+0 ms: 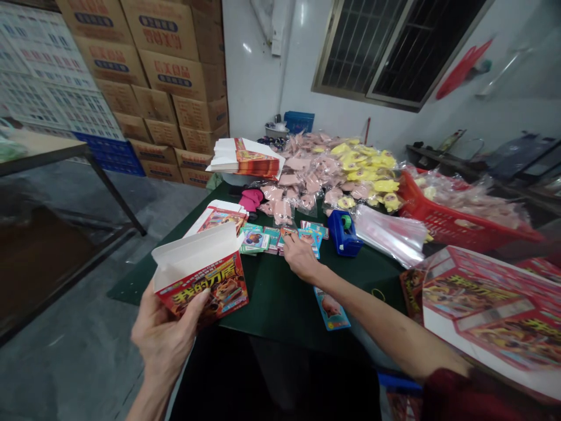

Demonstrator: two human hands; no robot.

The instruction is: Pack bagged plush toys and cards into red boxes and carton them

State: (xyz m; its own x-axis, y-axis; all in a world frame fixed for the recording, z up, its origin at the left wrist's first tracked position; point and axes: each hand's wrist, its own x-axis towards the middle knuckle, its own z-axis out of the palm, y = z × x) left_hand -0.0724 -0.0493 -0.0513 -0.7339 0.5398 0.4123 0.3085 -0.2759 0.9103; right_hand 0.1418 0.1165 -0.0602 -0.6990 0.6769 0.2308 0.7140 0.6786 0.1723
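Note:
My left hand point(170, 327) grips a red printed carton point(210, 286) with its white top flaps open and tilted up. At the row of small card stacks, my right hand point(300, 254) has its fingers bunched together on an orange-edged card point(288, 232). Green-edged cards point(255, 238) lie to the left of those fingers, and blue cards point(311, 237) lie just to the right, partly behind the hand. A single blue card point(332, 310) rests nearer the table's front edge, beside my right forearm. Whatever is inside the carton is hidden.
Bagged pink and yellow figures point(307, 169) are heaped at the back. A blue tape dispenser point(344, 234) and clear plastic bags point(390, 231) lie right of the cards. Flattened cartons point(249, 159) are stacked back left. A red basket point(464, 219) and printed cartons point(491, 310) occupy the right.

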